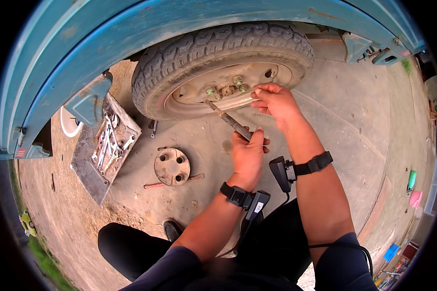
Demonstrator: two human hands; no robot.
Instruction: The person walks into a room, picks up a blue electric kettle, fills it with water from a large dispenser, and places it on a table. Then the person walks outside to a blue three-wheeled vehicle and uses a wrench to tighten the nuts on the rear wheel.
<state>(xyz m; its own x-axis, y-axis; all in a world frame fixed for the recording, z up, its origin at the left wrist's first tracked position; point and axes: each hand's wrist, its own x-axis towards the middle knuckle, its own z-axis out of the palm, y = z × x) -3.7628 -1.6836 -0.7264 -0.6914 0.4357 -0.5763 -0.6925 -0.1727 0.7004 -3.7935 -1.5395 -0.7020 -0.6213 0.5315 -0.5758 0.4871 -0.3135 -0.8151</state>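
Note:
My left hand (248,154) is closed around a dark, worn metal bar (230,121). The bar slants up and left, its tip close to the lower rim of a dusty wheel (194,99) with a knobbly tyre (165,65). My right hand (276,103) is beside the wheel's hub (227,90), thumb and fingers pinched together; whatever they hold, if anything, is too small to make out. Several studs with greenish nuts (210,91) surround the hub. Both wrists wear black straps with small devices.
A blue vehicle body (131,29) overhangs the wheel. At left, a metal tray (90,145) holds several wrenches (110,145). A round wheel cover (172,166) lies on the concrete, over a reddish bar (154,185). A wrench (154,128) lies near the tyre; a white bowl (70,122) stands behind the tray.

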